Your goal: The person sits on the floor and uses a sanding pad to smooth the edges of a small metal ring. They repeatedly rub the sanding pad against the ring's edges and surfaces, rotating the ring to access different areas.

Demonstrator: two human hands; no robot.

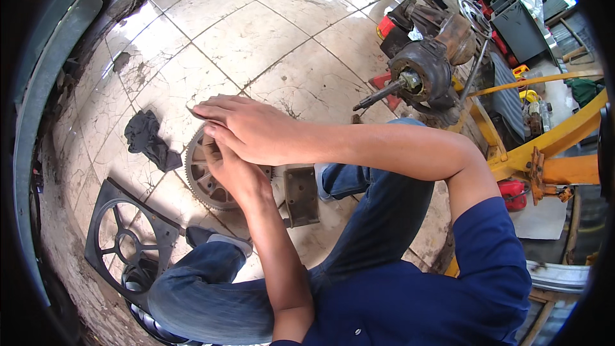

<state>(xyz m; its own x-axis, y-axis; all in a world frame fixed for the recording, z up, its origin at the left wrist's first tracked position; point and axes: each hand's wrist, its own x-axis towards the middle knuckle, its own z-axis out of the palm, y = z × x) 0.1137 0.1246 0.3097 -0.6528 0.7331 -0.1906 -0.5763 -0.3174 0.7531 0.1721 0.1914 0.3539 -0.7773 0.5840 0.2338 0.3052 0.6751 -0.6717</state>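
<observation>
Above the toothed wheel (206,187), the right hand (246,128) lies flat, together upon the left hand (232,168), the nearer one; whether this touches the wheel, I cannot tell.

1 grey-brn toothed wheel (215,193) w/ openings, flat on tiled flr (269,41), partly hidden.

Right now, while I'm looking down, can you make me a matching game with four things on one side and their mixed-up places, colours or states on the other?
Things
1. Dark cloth
2. Toothed wheel
3. Long beam
4. Right hand

Places, colours or states
A. Yellow
B. Over the left hand
C. Under the hands
D. Crumpled on the floor tiles

Right pairs: 1-D, 2-C, 3-A, 4-B
</observation>
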